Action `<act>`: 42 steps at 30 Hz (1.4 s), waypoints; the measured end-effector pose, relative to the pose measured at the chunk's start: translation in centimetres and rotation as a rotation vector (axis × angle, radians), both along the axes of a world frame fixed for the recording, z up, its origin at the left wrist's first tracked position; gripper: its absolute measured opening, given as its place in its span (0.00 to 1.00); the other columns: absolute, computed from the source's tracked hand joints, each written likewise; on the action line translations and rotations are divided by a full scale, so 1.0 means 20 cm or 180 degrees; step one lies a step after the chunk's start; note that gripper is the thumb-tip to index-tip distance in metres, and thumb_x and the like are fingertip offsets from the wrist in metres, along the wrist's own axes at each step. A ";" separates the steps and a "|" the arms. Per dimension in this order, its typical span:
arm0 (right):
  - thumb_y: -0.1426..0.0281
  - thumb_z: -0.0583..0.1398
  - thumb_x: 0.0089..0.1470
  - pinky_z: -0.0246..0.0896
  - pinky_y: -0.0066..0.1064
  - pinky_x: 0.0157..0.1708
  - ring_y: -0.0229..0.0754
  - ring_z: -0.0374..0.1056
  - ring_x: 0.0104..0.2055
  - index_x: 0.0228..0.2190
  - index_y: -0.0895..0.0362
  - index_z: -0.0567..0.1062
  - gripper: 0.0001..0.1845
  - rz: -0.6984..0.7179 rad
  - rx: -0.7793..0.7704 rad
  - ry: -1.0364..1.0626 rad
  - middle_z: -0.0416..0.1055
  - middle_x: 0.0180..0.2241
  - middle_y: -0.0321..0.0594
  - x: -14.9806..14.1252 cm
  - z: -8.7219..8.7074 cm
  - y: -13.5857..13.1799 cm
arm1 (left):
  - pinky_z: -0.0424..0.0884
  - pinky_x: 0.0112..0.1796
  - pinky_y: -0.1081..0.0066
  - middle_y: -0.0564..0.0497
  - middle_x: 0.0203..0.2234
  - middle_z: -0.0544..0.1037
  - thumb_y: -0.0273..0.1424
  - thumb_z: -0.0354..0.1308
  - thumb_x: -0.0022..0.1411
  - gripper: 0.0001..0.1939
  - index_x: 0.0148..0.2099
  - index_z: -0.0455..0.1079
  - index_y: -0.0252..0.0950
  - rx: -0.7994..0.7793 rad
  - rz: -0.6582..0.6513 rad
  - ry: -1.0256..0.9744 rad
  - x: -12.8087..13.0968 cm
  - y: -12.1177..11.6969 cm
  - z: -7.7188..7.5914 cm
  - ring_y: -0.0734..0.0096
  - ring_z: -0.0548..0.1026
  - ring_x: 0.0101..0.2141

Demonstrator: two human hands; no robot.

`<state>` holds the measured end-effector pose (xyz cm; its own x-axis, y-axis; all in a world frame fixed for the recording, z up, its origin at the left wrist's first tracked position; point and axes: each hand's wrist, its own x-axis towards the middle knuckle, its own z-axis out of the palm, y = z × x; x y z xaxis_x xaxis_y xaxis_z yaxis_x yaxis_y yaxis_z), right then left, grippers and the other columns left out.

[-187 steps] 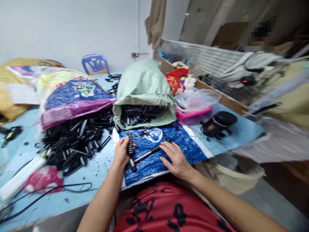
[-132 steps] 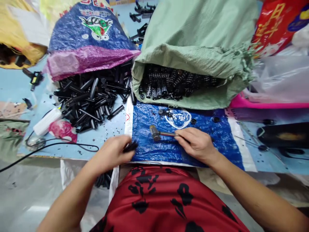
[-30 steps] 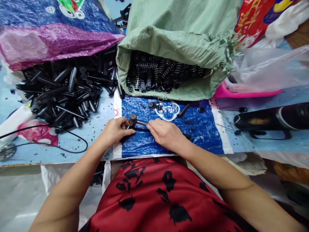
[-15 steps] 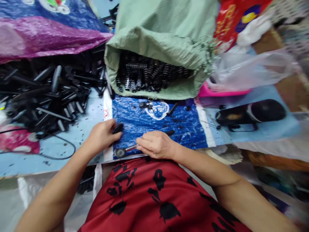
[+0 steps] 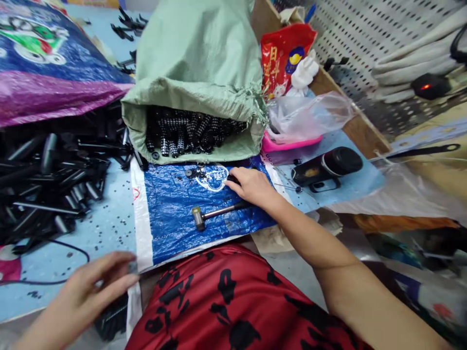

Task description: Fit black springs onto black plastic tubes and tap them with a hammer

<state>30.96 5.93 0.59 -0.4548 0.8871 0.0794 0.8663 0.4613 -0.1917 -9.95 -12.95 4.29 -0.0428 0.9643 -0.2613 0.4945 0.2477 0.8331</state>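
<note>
My right hand (image 5: 251, 187) is closed around a short black piece (image 5: 233, 179), its fingertips on the blue plastic sheet's printed logo. Most of that piece is hidden by the fingers. Just below lies a small two-faced hammer (image 5: 199, 218), its dark handle pointing right under my wrist; no hand holds it. My left hand (image 5: 93, 291), blurred, hovers at the table's front edge with thumb and fingers apart. Beneath it, black parts (image 5: 113, 316) show in a bag below the table edge. The blue sheet (image 5: 175, 238) lies in front of me.
A green woven sack (image 5: 197, 53) opens toward me, full of black ribbed parts (image 5: 178, 131). Black tubes and strips (image 5: 47, 180) heap up at left. To the right are a pink tray (image 5: 292, 142), a plastic bag (image 5: 310, 114) and a black bottle (image 5: 328, 167).
My right hand has let go of the hammer and moved up to grip the black piece. My left hand has dropped toward the table edge, without the black part it held. The view has shifted right.
</note>
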 end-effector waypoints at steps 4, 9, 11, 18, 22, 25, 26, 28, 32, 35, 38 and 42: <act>0.60 0.59 0.68 0.63 0.31 0.34 0.40 0.70 0.30 0.39 0.56 0.76 0.12 0.0234 0.0115 0.1002 0.75 0.31 0.39 -0.07 0.04 -0.09 | 0.76 0.29 0.71 0.46 0.29 0.84 0.53 0.69 0.57 0.21 0.38 0.84 0.40 -0.0218 -0.0126 -0.0520 0.27 0.26 -0.02 0.62 0.80 0.29; 0.65 0.62 0.64 0.70 0.33 0.37 0.41 0.74 0.33 0.43 0.55 0.75 0.09 0.1237 0.0220 0.2235 0.78 0.34 0.39 -0.36 0.05 -0.23 | 0.76 0.30 0.70 0.44 0.33 0.84 0.58 0.73 0.49 0.34 0.45 0.80 0.35 -0.0577 0.0832 -0.2081 0.60 0.50 -0.11 0.65 0.80 0.30; 0.64 0.62 0.64 0.72 0.35 0.39 0.43 0.75 0.34 0.42 0.56 0.76 0.09 0.1665 0.0020 0.2223 0.79 0.33 0.40 -0.47 0.05 -0.25 | 0.77 0.33 0.71 0.46 0.31 0.83 0.54 0.77 0.44 0.32 0.42 0.80 0.34 -0.0611 0.1077 -0.2584 0.66 0.55 -0.13 0.66 0.80 0.31; 0.61 0.56 0.72 0.70 0.33 0.48 0.43 0.77 0.44 0.56 0.59 0.76 0.20 0.1497 -0.0376 0.1762 0.81 0.45 0.44 -0.58 0.08 0.06 | 0.64 0.21 0.78 0.55 0.22 0.77 0.50 0.73 0.56 0.24 0.43 0.78 0.35 0.0117 0.1653 -0.2216 0.45 0.46 -0.17 0.80 0.69 0.17; 0.76 0.52 0.69 0.64 0.41 0.48 0.51 0.71 0.51 0.55 0.57 0.77 0.19 0.0943 0.0506 0.0133 0.76 0.51 0.51 -0.64 0.11 0.45 | 0.58 0.17 0.78 0.57 0.21 0.75 0.45 0.72 0.56 0.21 0.44 0.74 0.36 0.0254 0.1544 -0.1696 0.36 0.42 -0.19 0.80 0.64 0.14; 0.77 0.54 0.67 0.60 0.46 0.51 0.56 0.66 0.57 0.55 0.56 0.76 0.19 0.1302 0.0685 -0.0576 0.71 0.60 0.54 -0.69 0.09 0.65 | 0.65 0.22 0.77 0.58 0.20 0.74 0.39 0.73 0.54 0.17 0.40 0.72 0.37 0.0297 0.1628 -0.1588 0.33 0.41 -0.21 0.77 0.70 0.19; 0.76 0.56 0.67 0.59 0.47 0.52 0.57 0.66 0.57 0.54 0.57 0.76 0.18 0.1434 0.0696 -0.0688 0.70 0.61 0.54 -0.70 0.09 0.68 | 0.67 0.25 0.77 0.57 0.20 0.74 0.38 0.72 0.54 0.16 0.40 0.73 0.37 0.0303 0.1696 -0.1514 0.32 0.40 -0.22 0.75 0.72 0.21; 0.73 0.58 0.67 0.59 0.47 0.52 0.56 0.67 0.56 0.53 0.58 0.77 0.15 0.1638 0.0710 -0.0819 0.71 0.61 0.54 -0.70 0.07 0.73 | 0.70 0.29 0.76 0.55 0.21 0.75 0.37 0.73 0.53 0.16 0.41 0.76 0.36 0.0298 0.1905 -0.1419 0.29 0.38 -0.25 0.74 0.74 0.25; 0.69 0.59 0.68 0.60 0.48 0.53 0.56 0.70 0.55 0.53 0.59 0.76 0.15 0.1918 0.0828 -0.0648 0.72 0.61 0.53 -0.66 0.04 0.77 | 0.69 0.29 0.76 0.56 0.25 0.76 0.35 0.74 0.50 0.18 0.43 0.77 0.36 0.0448 0.2303 -0.1565 0.25 0.37 -0.27 0.76 0.72 0.25; 0.65 0.57 0.71 0.62 0.47 0.54 0.53 0.73 0.55 0.51 0.59 0.77 0.15 0.2107 0.0922 -0.0056 0.73 0.61 0.53 -0.61 0.03 0.74 | 0.67 0.30 0.76 0.57 0.25 0.76 0.32 0.72 0.51 0.14 0.40 0.75 0.37 0.0538 0.2322 -0.1484 0.22 0.39 -0.27 0.76 0.72 0.26; 0.65 0.52 0.73 0.64 0.44 0.53 0.49 0.75 0.50 0.50 0.59 0.77 0.17 0.1973 0.0817 0.0646 0.78 0.54 0.51 -0.58 -0.01 0.64 | 0.68 0.32 0.76 0.54 0.27 0.77 0.30 0.71 0.50 0.12 0.39 0.77 0.36 0.0504 0.2267 -0.1437 0.21 0.41 -0.26 0.75 0.73 0.28; 0.68 0.50 0.73 0.66 0.41 0.50 0.48 0.76 0.47 0.49 0.60 0.77 0.17 0.1568 0.0571 0.0894 0.80 0.48 0.51 -0.55 -0.11 0.49 | 0.67 0.31 0.76 0.54 0.26 0.78 0.32 0.75 0.45 0.15 0.38 0.81 0.35 0.0432 0.2309 -0.1602 0.23 0.46 -0.23 0.75 0.71 0.27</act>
